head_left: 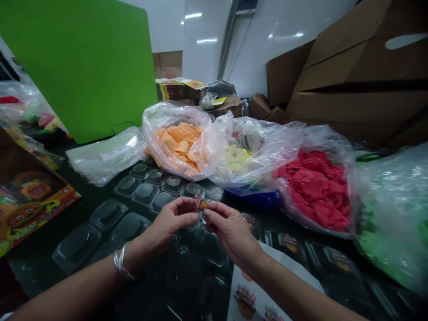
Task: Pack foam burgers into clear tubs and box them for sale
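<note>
My left hand (177, 217) and my right hand (225, 225) meet near the middle of the view. Between their fingertips is a small colourful printed sticker (200, 203), pinched from both sides. Below my right forearm lies a white sheet (261, 292) bearing printed stickers of a similar look. Clear plastic containers (144, 192) cover the dark table under and around my hands. To the right, some containers carry a round sticker (289, 243) like those on the sheet. My fingers partly hide the held sticker.
Behind my hands stand plastic bags of orange pieces (180, 140), yellow pieces (238, 157), red pieces (316, 187) and green pieces (381, 249). Flat plastic bags (109, 154) lie by a green board (83, 67). A printed box (36, 209) stands left; cardboard boxes (361, 107) are at right.
</note>
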Motion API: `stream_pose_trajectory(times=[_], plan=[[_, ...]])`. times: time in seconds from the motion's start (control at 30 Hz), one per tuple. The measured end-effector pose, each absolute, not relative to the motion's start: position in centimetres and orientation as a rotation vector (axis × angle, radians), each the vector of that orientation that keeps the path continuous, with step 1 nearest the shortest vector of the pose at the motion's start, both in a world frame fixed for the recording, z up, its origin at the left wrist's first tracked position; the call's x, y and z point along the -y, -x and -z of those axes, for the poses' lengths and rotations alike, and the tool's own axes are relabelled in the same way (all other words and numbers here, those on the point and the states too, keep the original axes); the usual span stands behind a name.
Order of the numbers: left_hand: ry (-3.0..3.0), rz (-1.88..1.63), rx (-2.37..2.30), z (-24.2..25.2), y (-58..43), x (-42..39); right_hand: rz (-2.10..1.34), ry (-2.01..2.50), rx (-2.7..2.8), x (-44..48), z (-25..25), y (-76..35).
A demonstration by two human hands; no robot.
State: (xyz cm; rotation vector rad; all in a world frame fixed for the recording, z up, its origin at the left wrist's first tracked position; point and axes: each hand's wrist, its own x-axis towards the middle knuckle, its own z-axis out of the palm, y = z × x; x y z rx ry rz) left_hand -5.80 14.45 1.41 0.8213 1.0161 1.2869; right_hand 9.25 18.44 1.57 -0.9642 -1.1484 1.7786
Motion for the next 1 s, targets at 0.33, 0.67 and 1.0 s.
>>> stream_pose_trajectory(times=[0.33,0.67,1.0], plan=[[-0.998,-1.293,-1.412,-2.5,10.9,-19.4,-0.925,1.211,2.272,-26.4,-1.0,-8.3],[-1.449,-0.843,-1.392,-2.9,13.4,-22.3,-0.631,1.189,2.546,-27.6,2.1,-6.5],[-1.859,-0.344,-1.293,-2.6,11.7,-25.5,-0.868,1.219,2.455,-25.7,2.1,-8.2]])
